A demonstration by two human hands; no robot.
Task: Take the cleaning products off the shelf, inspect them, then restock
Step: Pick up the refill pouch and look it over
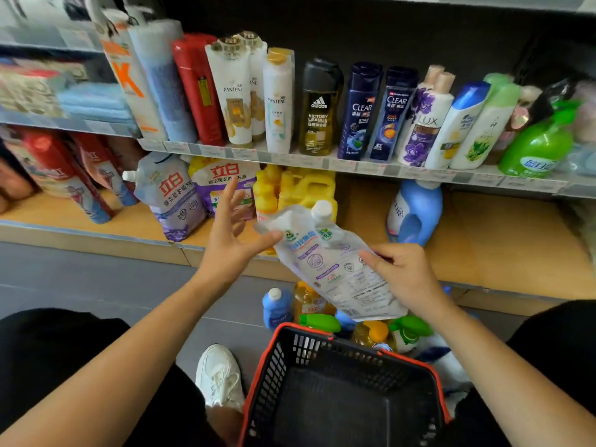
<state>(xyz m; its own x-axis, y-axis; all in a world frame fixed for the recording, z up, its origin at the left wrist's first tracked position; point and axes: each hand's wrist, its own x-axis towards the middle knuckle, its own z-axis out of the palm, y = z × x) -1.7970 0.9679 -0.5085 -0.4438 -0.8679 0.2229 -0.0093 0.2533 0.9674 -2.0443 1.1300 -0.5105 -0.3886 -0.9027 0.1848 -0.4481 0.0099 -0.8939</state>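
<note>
1. You face the lower shelf (pixel 483 240). Its board shows bare between the yellow jugs (pixel 306 188) and the blue bottle (pixel 416 214), and to my eye that gap is the likeliest slot for restocking.
2. The black basket (pixel 306 330) sits on the floor right under your hands, and I cannot see anything in it.
3. A cluster of floor bottles (pixel 277 306) stands between the basket and the shelf edge, directly beneath what you hold.
4. The white pouch (pixel 325 262) is in the air above those bottles, in front of the shelf. Its long axis runs diagonally: the cap (pixel 321 208) is up, away from you and a little to the left, and the flat bottom is down towards your right wrist.
5. Your right hand (pixel 406 272) carries it. The fingers are curled round the lower right part and the thumb is pressed on the printed face.
6. Your left hand (pixel 225 243) holds nothing. Its fingers are spread and point up, and only the thumb touches the pouch's upper left edge.
7. The right hand looks nearer the gap, which lies ahead and slightly right of the cap, so expect to stand the pouch upright before it goes in.
</note>
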